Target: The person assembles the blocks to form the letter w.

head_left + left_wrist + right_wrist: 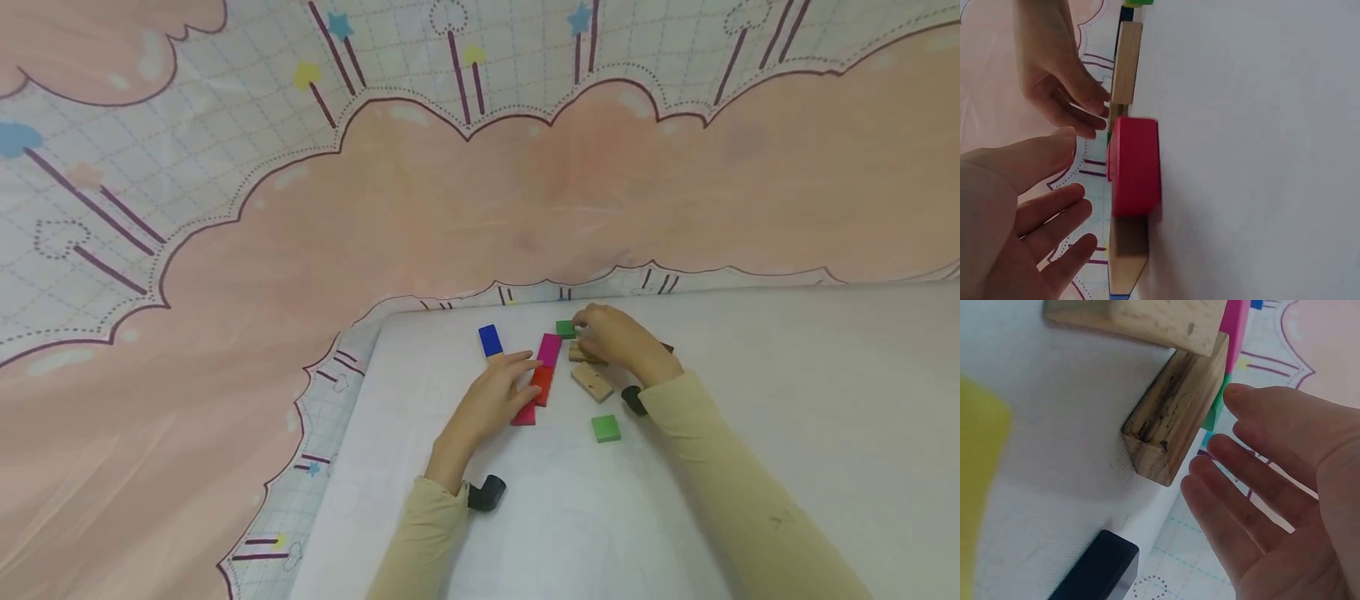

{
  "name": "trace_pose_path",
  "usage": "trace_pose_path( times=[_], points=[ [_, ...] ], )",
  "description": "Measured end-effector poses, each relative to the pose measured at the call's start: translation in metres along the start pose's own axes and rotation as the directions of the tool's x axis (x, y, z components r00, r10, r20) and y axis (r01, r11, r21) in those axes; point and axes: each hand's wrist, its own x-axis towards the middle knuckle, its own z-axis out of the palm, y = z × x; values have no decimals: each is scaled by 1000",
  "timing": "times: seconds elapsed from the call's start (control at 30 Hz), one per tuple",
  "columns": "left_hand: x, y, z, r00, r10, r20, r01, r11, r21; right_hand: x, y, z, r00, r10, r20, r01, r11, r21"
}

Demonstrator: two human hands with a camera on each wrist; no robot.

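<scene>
Right fingers (1260, 479) relaxed, empty, near farther green block (565, 330); left fingers (1072, 214) likewise, above crimson block (1138, 165).

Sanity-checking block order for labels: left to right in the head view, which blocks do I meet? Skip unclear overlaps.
Blue block → pinkish-red block → magenta block → far green block → near green block

The person is wearing long, plain, pale yellow-beige sleeves. On the left, the sleeve (420, 537) is wrinkling softly near its cuff; on the right, the other sleeve (738, 475) is showing shallow folds and a small darker mark partway along. A black, rounded, bent device (489, 494) is jutting from the left wrist, and a similar dark fitting (633, 400) is showing beside the right cuff.
</scene>
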Motion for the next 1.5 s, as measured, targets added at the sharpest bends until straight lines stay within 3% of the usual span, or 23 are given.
trace_pose_path(
  times=[0.27,0.47,0.97,1.5],
  points=[
    [2,3,11,1000,-2,2,2,997,79,-5,2,4,998,-56,-19,56,998,1],
    [2,3,14,999,34,-6,-33,991,126,-8,2,4,999,-54,-4,54,999,-7],
    [6,9,15,995,95,13,-96,987,128,-16,4,9,1000,-20,13,20,1000,-6],
    [7,8,17,997,76,20,-77,994,71,-22,2,14,999,16,-47,-17,1000,-14]
  ],
)
